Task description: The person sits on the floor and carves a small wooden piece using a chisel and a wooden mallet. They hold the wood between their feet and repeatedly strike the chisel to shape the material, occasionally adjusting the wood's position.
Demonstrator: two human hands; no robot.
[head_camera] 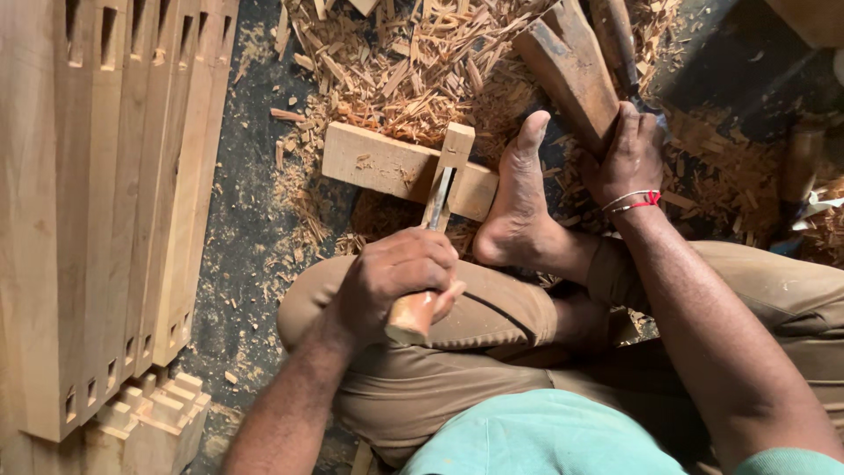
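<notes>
Left hand [391,281] wrapped tight round the wooden handle of a chisel [426,264]; the blade runs up and away to a small wooden block [400,167] lying on the floor. A short upright piece of wood stands at the block where the blade tip meets it (whether it is joined to the block, cannot tell).

Right hand [629,158] closed over the lower end of a heavy wooden mallet [567,66], whose head rests in the shavings — fingers curled round it, a red-and-white thread bracelet [635,200] at the wrist.

Bare foot [519,198] planted on the block's right end, just beside the chisel blade. Legs folded, khaki trousers.

Wood shavings [404,62] heaped beyond the block, thinner around it, over a dark floor [242,229].

At left — a row of long pale timber lengths [97,202] side by side, with rectangular mortises cut near both ends.
</notes>
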